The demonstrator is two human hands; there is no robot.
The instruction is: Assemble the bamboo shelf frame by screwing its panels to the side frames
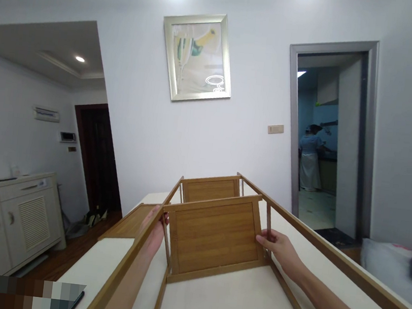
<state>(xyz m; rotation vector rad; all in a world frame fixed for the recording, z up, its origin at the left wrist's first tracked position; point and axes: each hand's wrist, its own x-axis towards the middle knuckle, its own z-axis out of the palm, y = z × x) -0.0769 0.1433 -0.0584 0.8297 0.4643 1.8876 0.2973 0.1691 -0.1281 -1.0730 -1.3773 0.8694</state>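
A wooden shelf frame (309,225) lies lengthwise on the white table, its long rails running away from me. A brown wooden panel (215,237) stands upright across it, between the side rails. My left hand (155,228) reaches in under the left rail, closed at the panel's upper left edge; the rail and panel hide part of its fingers. My right hand (279,247) is closed at the panel's right edge beside a thin upright, thumb against the panel. A second wooden panel (211,190) spans the far end of the frame.
Another wooden panel (129,222) lies flat at the left of the white table (104,267). At left stands a louvred cabinet (15,222). A doorway (363,142) at right shows a person (310,156) in the kitchen. A plastic-wrapped bundle (386,267) sits at far right.
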